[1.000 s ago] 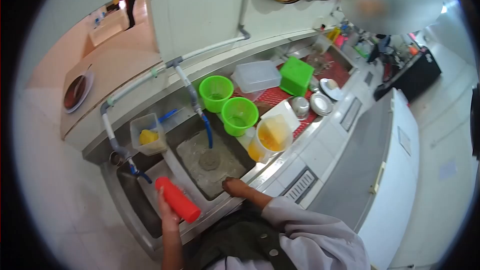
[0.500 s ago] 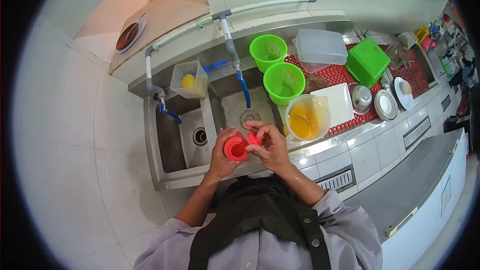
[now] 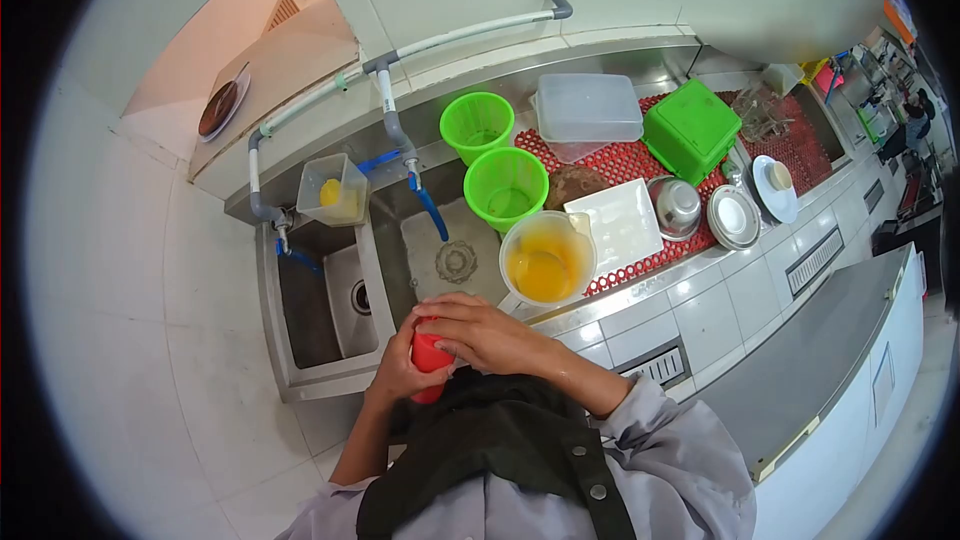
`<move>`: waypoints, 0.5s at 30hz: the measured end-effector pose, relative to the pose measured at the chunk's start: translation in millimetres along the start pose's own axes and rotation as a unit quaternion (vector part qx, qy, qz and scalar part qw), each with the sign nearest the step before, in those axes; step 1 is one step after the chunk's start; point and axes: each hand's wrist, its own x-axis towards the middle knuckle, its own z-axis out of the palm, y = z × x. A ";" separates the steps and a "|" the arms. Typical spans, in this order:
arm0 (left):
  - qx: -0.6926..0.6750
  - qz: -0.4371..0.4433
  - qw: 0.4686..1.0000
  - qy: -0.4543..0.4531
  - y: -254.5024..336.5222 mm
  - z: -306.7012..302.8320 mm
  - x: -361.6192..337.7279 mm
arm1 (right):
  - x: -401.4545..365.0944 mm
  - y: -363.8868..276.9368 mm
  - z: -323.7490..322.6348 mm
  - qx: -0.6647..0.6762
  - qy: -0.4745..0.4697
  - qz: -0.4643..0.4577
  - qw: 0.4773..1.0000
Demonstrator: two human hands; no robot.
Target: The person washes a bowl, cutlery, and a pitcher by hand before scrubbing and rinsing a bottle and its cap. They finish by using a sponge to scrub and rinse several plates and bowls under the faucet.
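Observation:
A red bottle [image 3: 432, 352] is between my hands, close to the dark apron at the sink's front edge. My left hand [image 3: 397, 368] wraps round the side of the bottle. Over its top lies my right hand [image 3: 478, 332], fingers closed round the upper end; the red cap is hidden beneath them. Just beyond my hands is the larger sink basin [image 3: 470, 275]. To the right of my hands stands a clear pitcher [image 3: 547, 258] with yellow-orange residue inside.
Two green baskets [image 3: 505, 190] stand behind the pitcher. A white square plate [image 3: 612, 225], a metal bowl [image 3: 677, 208], a green container [image 3: 692, 130] and a clear plastic box [image 3: 590, 108] rest on red matting. Blue-ended taps [image 3: 430, 212] hang over the basins.
My right hand has moved the cap onto the bottle's top and now covers it. The bottle is nearer my body and shows its side. The view has shifted right.

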 end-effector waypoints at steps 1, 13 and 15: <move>-0.028 -0.033 0.999 -0.019 0.9 -0.2 -3.6 | -0.6 -0.5 -2.4 0.045 -0.029 0.016 0.998; -0.124 0.067 0.990 -0.014 -11.1 -29.5 10.8 | 31.5 -6.3 12.0 -0.033 0.014 0.122 0.992; -0.161 0.059 0.985 -0.034 -28.0 -42.0 12.5 | 40.0 -9.3 19.4 -0.044 0.016 0.156 0.987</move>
